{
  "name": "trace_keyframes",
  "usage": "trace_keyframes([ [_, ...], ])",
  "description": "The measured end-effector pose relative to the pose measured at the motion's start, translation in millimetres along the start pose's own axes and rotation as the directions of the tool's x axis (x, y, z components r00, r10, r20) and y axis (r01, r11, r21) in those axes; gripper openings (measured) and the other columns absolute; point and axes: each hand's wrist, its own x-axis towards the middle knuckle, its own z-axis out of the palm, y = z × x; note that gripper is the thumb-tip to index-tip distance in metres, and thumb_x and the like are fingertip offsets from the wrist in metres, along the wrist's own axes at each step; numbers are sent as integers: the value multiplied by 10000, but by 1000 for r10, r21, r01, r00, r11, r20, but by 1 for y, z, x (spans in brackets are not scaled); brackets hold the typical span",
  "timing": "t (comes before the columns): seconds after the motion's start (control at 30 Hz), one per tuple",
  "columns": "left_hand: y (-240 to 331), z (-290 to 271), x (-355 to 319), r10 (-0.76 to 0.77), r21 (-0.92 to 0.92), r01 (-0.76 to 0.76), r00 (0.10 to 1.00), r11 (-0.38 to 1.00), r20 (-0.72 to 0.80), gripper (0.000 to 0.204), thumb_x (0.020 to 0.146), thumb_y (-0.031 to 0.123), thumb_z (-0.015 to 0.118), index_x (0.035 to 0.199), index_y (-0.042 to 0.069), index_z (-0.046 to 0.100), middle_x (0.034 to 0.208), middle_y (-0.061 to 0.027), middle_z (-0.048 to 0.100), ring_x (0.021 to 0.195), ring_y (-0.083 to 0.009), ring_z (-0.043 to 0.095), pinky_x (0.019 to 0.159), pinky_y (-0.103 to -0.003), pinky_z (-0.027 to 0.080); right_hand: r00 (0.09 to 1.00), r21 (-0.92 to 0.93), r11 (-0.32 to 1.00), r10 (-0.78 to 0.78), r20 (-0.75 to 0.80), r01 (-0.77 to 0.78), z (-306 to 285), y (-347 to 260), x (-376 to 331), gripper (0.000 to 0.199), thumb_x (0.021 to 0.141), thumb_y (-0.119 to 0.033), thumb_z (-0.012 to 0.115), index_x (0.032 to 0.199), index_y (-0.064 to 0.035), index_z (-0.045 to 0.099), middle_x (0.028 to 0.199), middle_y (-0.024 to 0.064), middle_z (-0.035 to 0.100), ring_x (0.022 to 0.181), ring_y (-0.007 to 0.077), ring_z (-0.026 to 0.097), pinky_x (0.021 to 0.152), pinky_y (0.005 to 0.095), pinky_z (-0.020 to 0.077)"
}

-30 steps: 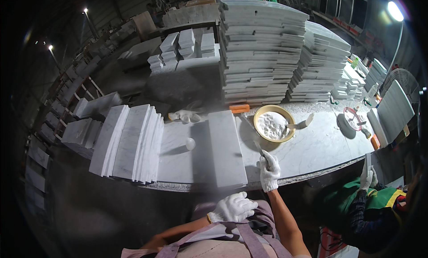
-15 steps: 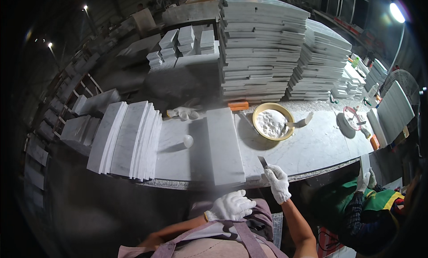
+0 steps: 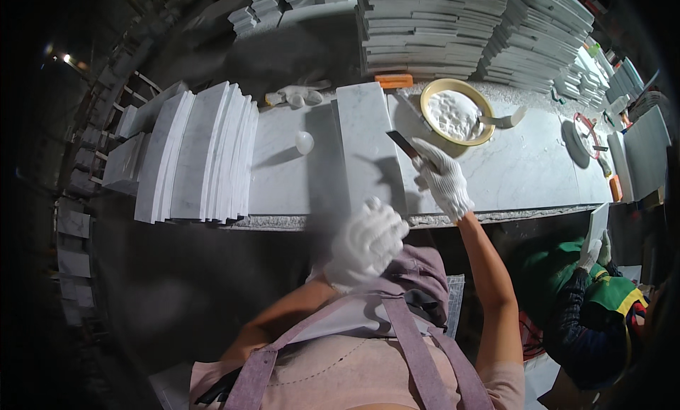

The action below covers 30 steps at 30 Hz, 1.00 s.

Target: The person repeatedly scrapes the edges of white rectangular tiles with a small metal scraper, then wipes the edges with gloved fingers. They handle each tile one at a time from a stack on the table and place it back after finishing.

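My right hand (image 3: 440,177), in a white knitted glove, is closed round a putty knife (image 3: 403,145). Its dark flat blade points to the upper left, over the right side of a marble slab (image 3: 368,130). That long pale slab lies on the worktable (image 3: 489,176), its narrow end toward me. My left hand (image 3: 368,243), gloved too, is in front of my lap, just below the slab's near end. Motion smears its fingers, and I see no object in it. Beyond my right hand sits a yellow bowl (image 3: 487,99) of white paste with a pale spreader (image 3: 504,118) resting over its rim.
Upright slabs (image 3: 195,155) stand at the table's left. A translucent rounded cup (image 3: 304,143), spare gloves (image 3: 297,96) and an orange block (image 3: 394,81) lie about. Tall slab stacks (image 3: 432,34) rise behind. At right, a co-worker (image 3: 602,296) holds a pale strip near another small bowl (image 3: 584,135).
My right hand has reached forward with the putty knife, bringing its blade over the slab. My left hand has lifted from my lap toward the slab's near end. The view has tilted down.
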Motion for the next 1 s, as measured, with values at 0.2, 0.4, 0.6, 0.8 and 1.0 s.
trace_keyframes([
  [0.2,-36,1,2,-26,217,40,997,975,-67,458,842,175,820,1282,75,743,1379,-137,662,1332,-372,602,1160,-575,471,965,-549,794,-232,123,261,20,-14,45,346,1078,-160,632,1411,-107,708,952,85,695,677,142,702,651,326,568],
  [0.4,-48,16,-6,-48,205,59,997,977,-58,453,891,197,781,1328,89,733,1468,-112,619,1449,-326,511,1240,-554,415,928,-711,600,-294,230,367,24,-24,50,345,1042,-218,671,1374,-146,733,961,155,683,843,349,698,757,437,553],
  [0.6,-55,23,-4,23,217,11,988,976,-155,378,829,116,792,1199,39,770,1341,-140,658,1291,-378,593,1077,-593,510,929,-735,569,-246,277,370,27,-31,54,373,1015,-201,683,1385,-177,728,983,167,683,899,389,694,786,465,561],
  [0.8,-57,25,-2,42,213,-5,985,977,-167,347,840,84,785,1181,29,769,1337,-143,649,1284,-378,596,1042,-582,531,904,-731,533,-283,320,426,27,-30,57,372,1021,-201,663,1388,-215,722,1031,147,711,922,362,721,785,450,587],
  [1.0,-61,28,-1,68,200,-27,977,979,-202,322,890,103,776,1207,52,755,1331,-134,647,1278,-368,603,1031,-587,539,903,-769,475,-260,343,429,27,-24,63,367,1049,-239,619,1406,-256,700,1085,102,727,933,318,741,785,422,603],
])
